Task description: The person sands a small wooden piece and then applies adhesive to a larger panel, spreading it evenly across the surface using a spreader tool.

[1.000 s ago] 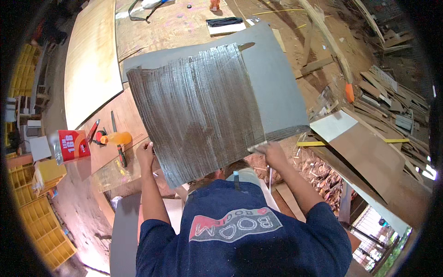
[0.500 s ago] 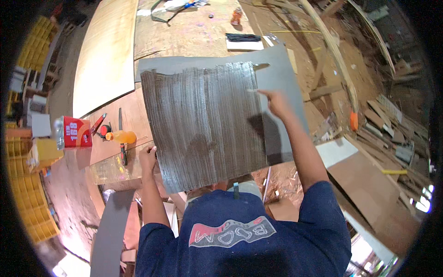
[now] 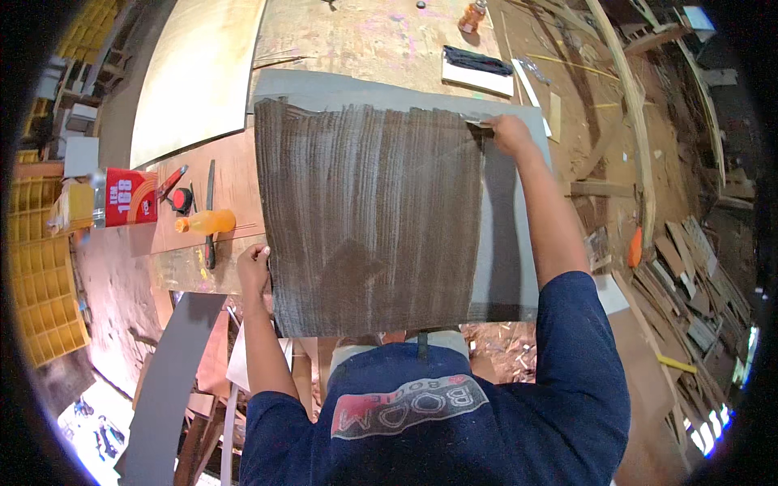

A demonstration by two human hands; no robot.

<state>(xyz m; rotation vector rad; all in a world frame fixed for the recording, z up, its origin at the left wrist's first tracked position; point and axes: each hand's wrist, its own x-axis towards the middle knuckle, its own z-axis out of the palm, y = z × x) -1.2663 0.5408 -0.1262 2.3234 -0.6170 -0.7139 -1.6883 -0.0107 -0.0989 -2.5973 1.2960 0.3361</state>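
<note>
The grey sheet (image 3: 510, 243) lies flat on the surface (image 3: 365, 36), streaked dark with glue. The left hand (image 3: 253, 267) clamps its near edge to steady it, while the right hand (image 3: 509, 134) closes its grip on a spreader (image 3: 480, 123) at the far edge.

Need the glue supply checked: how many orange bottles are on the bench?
2. One orange bottle lies on its side near the left hand; another orange bottle stands at the far edge. Others may be hidden.

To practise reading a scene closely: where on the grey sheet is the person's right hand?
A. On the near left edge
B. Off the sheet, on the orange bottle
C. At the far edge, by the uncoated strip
C: the right hand is at the far edge of the grey sheet, holding a spreader where dark coating meets bare grey.
</note>
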